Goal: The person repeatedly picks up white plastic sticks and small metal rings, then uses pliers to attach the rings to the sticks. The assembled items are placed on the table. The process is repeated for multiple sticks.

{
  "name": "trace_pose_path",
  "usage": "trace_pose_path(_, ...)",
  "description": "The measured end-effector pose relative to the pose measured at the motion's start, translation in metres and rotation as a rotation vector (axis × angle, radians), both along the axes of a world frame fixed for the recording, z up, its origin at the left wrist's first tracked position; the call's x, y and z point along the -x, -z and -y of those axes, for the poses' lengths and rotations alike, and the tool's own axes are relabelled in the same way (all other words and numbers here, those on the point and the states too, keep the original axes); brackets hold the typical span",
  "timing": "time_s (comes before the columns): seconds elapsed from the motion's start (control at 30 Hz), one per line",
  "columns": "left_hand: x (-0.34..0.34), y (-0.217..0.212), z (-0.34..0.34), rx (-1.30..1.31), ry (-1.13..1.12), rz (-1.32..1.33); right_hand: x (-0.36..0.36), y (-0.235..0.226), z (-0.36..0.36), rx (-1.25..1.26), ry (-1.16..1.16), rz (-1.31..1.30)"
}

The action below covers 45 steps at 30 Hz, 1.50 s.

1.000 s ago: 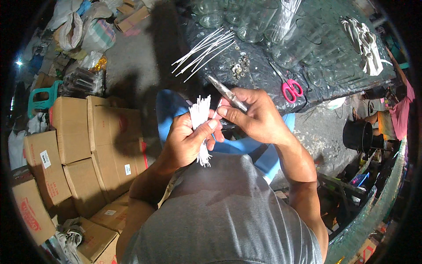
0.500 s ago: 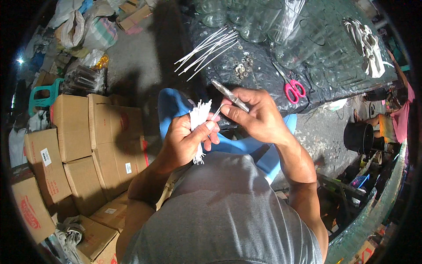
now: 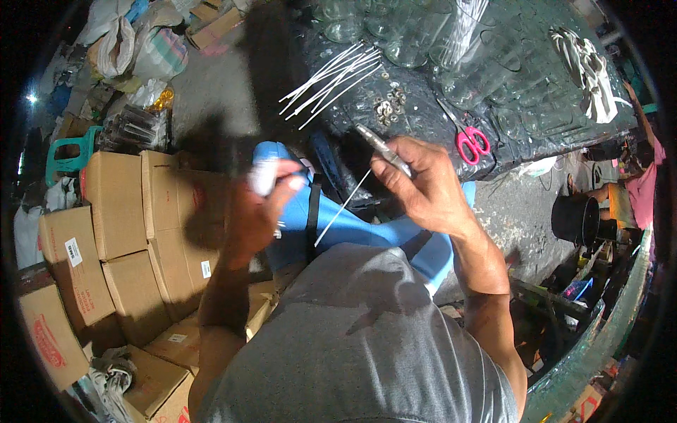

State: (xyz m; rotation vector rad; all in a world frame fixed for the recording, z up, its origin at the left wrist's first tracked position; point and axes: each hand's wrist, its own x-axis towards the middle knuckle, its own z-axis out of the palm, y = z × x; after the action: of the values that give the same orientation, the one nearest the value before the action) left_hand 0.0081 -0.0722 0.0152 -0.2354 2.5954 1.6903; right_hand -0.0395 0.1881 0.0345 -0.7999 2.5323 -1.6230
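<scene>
My left hand (image 3: 271,201) is smeared by motion over my left thigh, closed around a short bundle of white wicks (image 3: 264,176). To its right, my right hand (image 3: 423,176) grips a slim, tapered silver metal tool (image 3: 381,148), its tip pointing up and left. A single white wick (image 3: 343,208) slants down and left from the fingers of that hand, over my lap. Beyond the hands, on the black-covered table, lie several long white wicks (image 3: 331,81) and a small pile of round metal tabs (image 3: 390,107).
Pink-handled scissors (image 3: 471,143) lie near the table (image 3: 423,120) edge. Many clear glasses (image 3: 486,77) crowd its far side, one holding white wicks (image 3: 467,25), beside a white cloth bundle (image 3: 589,74). Cardboard boxes (image 3: 123,204) are stacked at left. Another person (image 3: 643,190) is far right.
My left hand has moved left with the bundle, away from the right hand. One wick now hangs from the right hand, which has shifted slightly right with the tool.
</scene>
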Motion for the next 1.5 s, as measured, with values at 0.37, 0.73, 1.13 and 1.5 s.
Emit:
trace_pose_path(0.37,0.014,0.005,-0.048,-0.388,0.258,-0.106,-0.014,0.004,0.008,0.055,0.055,0.182)
trace_pose_path(0.73,0.009,0.003,-0.05,-0.572,0.213,0.006,-0.012,0.027,0.022,0.657,0.073,0.495)
trace_pose_path(1.13,0.012,-0.003,-0.052,-0.576,0.283,-0.086,-0.01,0.028,0.02,0.657,0.01,0.569)
trace_pose_path(1.5,0.012,0.0,-0.052,-0.621,0.247,-0.065,-0.014,0.02,0.025,0.548,0.053,0.531)
